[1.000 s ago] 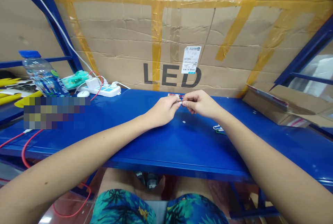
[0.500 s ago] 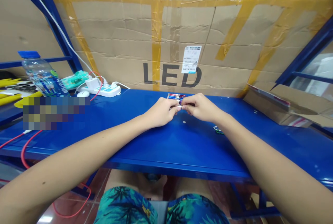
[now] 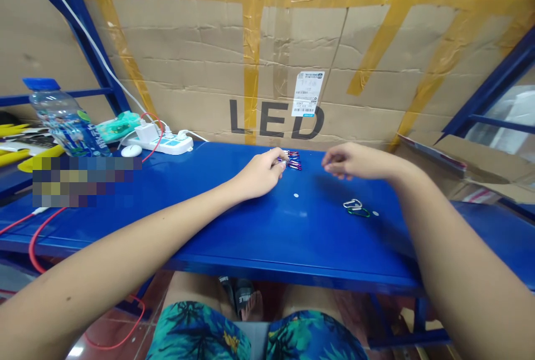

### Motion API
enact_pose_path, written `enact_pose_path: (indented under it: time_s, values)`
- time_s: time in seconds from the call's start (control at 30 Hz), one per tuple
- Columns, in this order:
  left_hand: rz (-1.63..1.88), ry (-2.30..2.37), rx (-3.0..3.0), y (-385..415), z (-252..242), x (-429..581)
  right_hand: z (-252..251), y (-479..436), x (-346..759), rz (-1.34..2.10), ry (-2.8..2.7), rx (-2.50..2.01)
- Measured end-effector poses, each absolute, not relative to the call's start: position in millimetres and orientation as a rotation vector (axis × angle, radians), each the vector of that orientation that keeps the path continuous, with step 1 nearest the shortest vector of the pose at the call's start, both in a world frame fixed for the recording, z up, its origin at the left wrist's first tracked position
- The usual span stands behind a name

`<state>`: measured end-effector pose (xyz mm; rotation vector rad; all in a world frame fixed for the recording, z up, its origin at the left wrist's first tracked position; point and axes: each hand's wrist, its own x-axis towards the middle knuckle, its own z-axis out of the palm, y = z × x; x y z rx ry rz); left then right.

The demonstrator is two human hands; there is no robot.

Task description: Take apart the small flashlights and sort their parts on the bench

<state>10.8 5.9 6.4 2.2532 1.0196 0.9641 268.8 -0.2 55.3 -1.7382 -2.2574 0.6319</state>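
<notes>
Head view gives me a blue table [image 3: 251, 232] with both bare arms reaching across it from the near side. At the far middle, a tight row of coloured carabiners [image 3: 295, 165] lies on the tabletop, red, blue and purple among them. I have the left hand [image 3: 267, 169] right at the left end of that row, thumb and forefinger brought close together; a pale metallic bit shows by the thumb tip, but from here I cannot tell whether it is gripped or merely touched. The right hand [image 3: 334, 164] hangs over the table, to the right of the row and apart from it, released, with its fingers loosely bent and slightly blurred.

Nearer and to the right of that hand, I see a silver carabiner [image 3: 352, 200] and a green carabiner [image 3: 363, 214] lying together, the green one on the near side. Just right of them is a small white disc [image 3: 375, 213]; another pale disc [image 3: 296, 195] lies near the middle, on the near side of the row.

Far left, I make out a white power strip [image 3: 181, 146] with plugs in it and a blue-capped bottle [image 3: 71, 120]. An open carton [image 3: 430, 165] sits at the far right, and a taped cardboard panel [image 3: 188, 70] lettered LED closes off the far side.
</notes>
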Motion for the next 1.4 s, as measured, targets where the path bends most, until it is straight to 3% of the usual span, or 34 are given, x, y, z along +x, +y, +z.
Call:
enact_pose_path:
  time_s: [0.13, 0.3, 0.47, 0.7, 0.83, 0.97, 1.13, 1.4]
  values:
    - [0.939, 1.082, 2.257, 8, 6, 9, 55, -1, 301, 0.936, -2.282, -2.107]
    - [0.937, 1.070, 2.282, 8, 7, 9, 47, -2, 301, 1.101, -2.223, -2.189]
    - [0.913, 1.089, 2.242, 8, 8, 7, 44, -1, 294, 0.973, -2.298, -2.226]
    - [0.922, 1.102, 2.289, 11, 4, 7, 31, 8, 262, 0.506, -2.449, -1.935]
    - [0.912, 1.093, 2.306, 12, 1, 8, 21, 8, 237, 0.392, -2.291, -1.741]
    - [0.901, 1.097, 2.374, 12, 1, 7, 20, 0, 219, 0.243, -2.178, -1.872]
    - [0.835, 1.053, 2.477, 14, -3, 6, 24, -10, 208, 0.341, -2.308, -1.986]
    - [0.704, 0.941, 2.602, 9, -3, 7, 20, -13, 207, 0.524, -2.466, -1.487]
